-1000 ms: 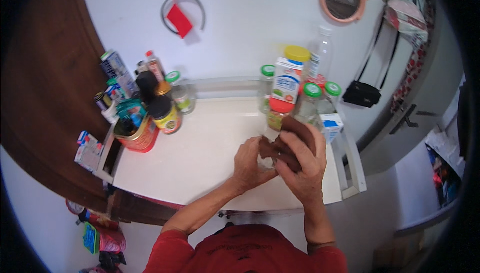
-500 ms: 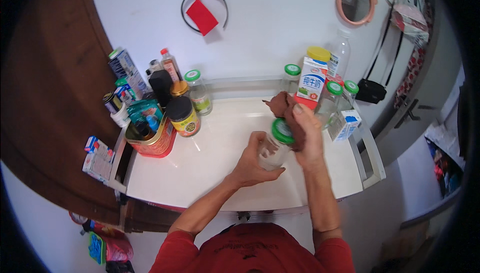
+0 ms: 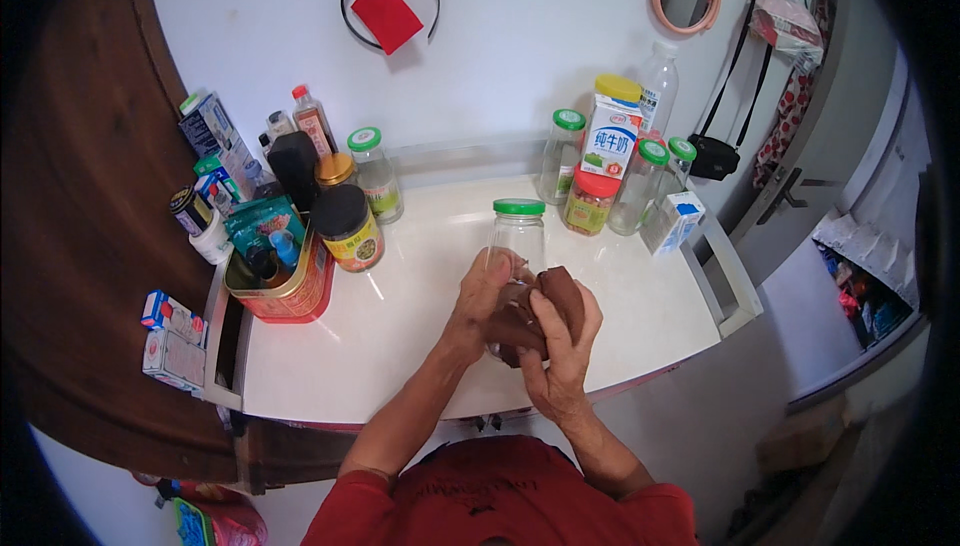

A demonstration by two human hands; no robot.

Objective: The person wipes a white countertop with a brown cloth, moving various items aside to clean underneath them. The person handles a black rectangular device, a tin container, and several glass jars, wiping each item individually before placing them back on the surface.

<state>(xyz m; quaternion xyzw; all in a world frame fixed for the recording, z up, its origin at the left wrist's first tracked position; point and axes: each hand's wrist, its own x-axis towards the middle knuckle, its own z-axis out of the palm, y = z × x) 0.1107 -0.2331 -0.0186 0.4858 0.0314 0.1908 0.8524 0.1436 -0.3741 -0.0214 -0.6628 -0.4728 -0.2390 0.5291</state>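
Observation:
A clear glass jar with a green lid (image 3: pixel 519 208) is held over the white tabletop, its lid end pointing away from me. My left hand (image 3: pixel 480 296) wraps round the jar's left side. In my right hand (image 3: pixel 562 351) is a brown cloth (image 3: pixel 563 298), bunched up and pressed against the lower part of the jar. The cloth and fingers hide the jar's bottom end.
On the left stand a red tin (image 3: pixel 300 296) of small bottles, a black-lidded jar (image 3: pixel 347 228) and a green-lidded jar (image 3: pixel 375 176). At the right are a milk carton (image 3: pixel 610 138), a red-lidded jar (image 3: pixel 590 202), several green-lidded jars and a small white box (image 3: pixel 672 223). Raised rails (image 3: pixel 725 271) edge the table.
My right hand and the cloth have moved from the jar's lid down to its lower part. The jar has tilted, so its lid now points away from me. The view has shifted slightly.

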